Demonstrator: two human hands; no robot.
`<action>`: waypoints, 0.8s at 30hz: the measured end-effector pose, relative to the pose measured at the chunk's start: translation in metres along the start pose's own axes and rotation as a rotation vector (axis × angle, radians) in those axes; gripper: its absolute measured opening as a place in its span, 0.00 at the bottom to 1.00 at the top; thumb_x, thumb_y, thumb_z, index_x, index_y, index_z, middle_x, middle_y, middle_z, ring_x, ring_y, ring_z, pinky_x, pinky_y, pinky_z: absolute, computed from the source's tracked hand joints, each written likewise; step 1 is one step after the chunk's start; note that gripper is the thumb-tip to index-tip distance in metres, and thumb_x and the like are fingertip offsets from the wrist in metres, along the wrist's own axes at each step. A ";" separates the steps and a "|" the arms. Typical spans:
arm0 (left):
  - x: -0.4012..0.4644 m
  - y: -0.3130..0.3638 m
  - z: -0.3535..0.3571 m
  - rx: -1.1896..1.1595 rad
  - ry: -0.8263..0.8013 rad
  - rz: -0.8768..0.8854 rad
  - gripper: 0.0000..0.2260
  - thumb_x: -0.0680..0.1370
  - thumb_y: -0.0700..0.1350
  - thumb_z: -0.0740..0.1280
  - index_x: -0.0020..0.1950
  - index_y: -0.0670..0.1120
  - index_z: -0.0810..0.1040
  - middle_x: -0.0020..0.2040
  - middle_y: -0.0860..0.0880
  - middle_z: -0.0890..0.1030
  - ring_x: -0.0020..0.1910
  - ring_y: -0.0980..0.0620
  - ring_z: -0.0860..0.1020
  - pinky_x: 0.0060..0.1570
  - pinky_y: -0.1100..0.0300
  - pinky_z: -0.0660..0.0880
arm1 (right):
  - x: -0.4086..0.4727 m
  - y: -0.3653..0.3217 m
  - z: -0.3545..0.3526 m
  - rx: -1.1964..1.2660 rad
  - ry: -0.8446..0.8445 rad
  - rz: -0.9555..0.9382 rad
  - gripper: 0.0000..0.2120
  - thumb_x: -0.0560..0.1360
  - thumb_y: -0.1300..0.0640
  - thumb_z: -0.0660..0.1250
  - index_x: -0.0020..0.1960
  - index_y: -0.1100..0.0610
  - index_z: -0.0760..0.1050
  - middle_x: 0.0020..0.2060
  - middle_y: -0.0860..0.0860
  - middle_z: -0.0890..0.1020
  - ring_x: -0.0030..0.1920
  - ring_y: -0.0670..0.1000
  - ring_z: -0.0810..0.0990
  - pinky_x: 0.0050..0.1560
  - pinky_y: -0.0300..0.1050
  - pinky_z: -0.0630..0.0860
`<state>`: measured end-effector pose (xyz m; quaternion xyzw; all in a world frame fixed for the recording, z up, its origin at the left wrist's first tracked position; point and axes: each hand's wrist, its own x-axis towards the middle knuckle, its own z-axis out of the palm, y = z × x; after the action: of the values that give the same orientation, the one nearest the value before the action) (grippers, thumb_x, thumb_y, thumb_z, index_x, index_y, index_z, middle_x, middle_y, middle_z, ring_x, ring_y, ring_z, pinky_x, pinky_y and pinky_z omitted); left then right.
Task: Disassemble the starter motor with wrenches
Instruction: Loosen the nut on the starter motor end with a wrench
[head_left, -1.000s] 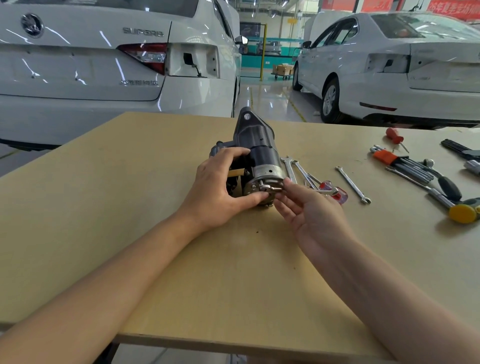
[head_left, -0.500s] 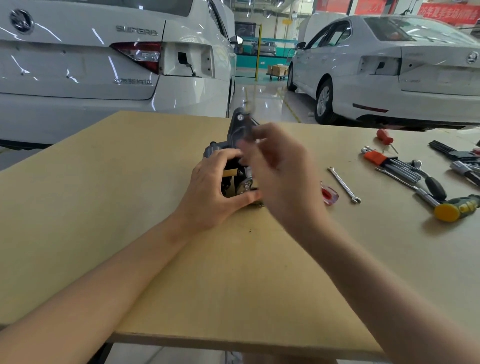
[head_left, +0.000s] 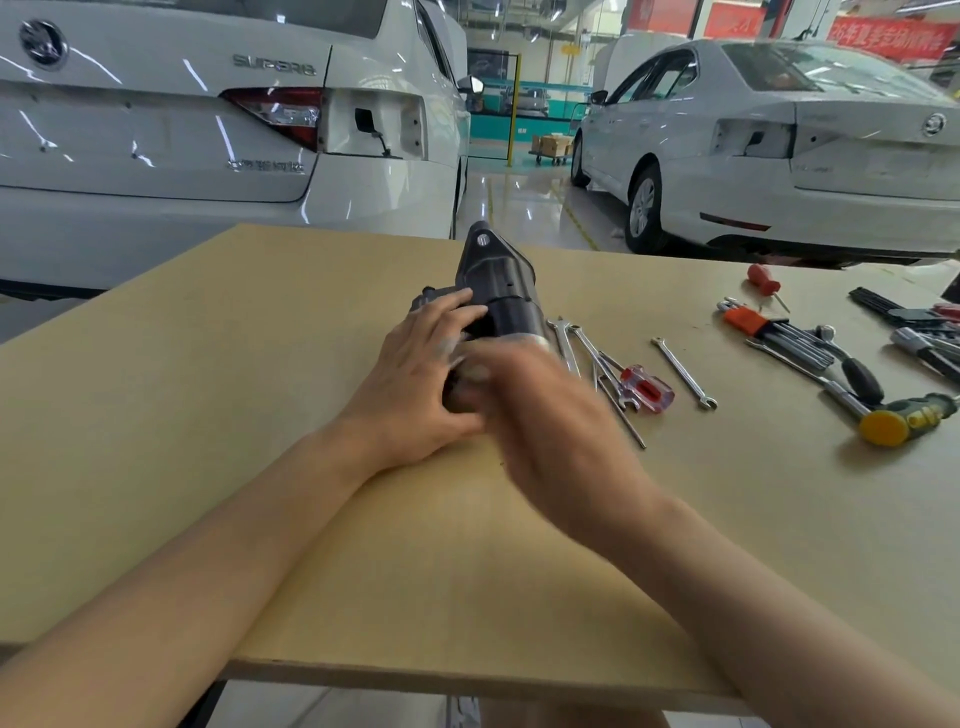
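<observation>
The starter motor (head_left: 496, 296) lies on the tan wooden table (head_left: 208, 395), near the middle of its far half, with its dark flanged nose pointing away from the person and its metal end toward them. The left hand (head_left: 421, 384) grips the motor from the left side, its fingers curled over the dark body and its thumb reaching under the near end. The right hand (head_left: 550, 421) is in front of the near end of the motor and is heavily blurred; whether it grasps anything or hangs loose cannot be told. Just right of the motor, several combination wrenches (head_left: 576, 348) lie fanned on the table, overlapping a screwdriver with a clear red handle (head_left: 647, 388). A single slim wrench (head_left: 683, 371) lies by itself a little further right. Toward the right edge are a set of hex keys in an orange holder (head_left: 769, 327), a small red-handled screwdriver (head_left: 763, 278), and a hammer with a yellow head (head_left: 893, 422). Beyond the table stand two white cars: a left car (head_left: 208, 135) and a right car (head_left: 810, 156).
</observation>
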<state>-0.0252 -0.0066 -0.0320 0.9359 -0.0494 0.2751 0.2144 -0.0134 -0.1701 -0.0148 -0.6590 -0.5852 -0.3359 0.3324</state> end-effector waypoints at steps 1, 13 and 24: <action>0.000 -0.001 -0.001 -0.065 -0.021 0.013 0.40 0.68 0.59 0.73 0.75 0.49 0.62 0.77 0.52 0.59 0.72 0.62 0.55 0.75 0.60 0.49 | 0.000 0.003 -0.006 0.134 0.141 0.240 0.11 0.78 0.64 0.61 0.52 0.49 0.70 0.42 0.50 0.79 0.40 0.50 0.76 0.42 0.45 0.73; 0.001 0.010 -0.003 -0.194 0.041 -0.034 0.45 0.61 0.68 0.70 0.72 0.49 0.66 0.66 0.60 0.65 0.60 0.69 0.59 0.71 0.45 0.63 | -0.004 0.027 -0.014 1.223 0.755 1.536 0.13 0.80 0.66 0.55 0.37 0.61 0.68 0.23 0.55 0.74 0.21 0.50 0.75 0.25 0.39 0.76; 0.001 0.009 0.001 -0.147 0.093 0.000 0.33 0.70 0.57 0.73 0.71 0.47 0.68 0.66 0.54 0.70 0.58 0.70 0.60 0.69 0.51 0.61 | -0.003 0.025 -0.010 1.314 0.808 1.572 0.10 0.81 0.67 0.55 0.40 0.63 0.68 0.27 0.59 0.77 0.25 0.54 0.80 0.31 0.47 0.82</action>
<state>-0.0254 -0.0155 -0.0290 0.9039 -0.0595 0.3138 0.2846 0.0106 -0.1821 -0.0128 -0.3839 0.0848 0.1553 0.9062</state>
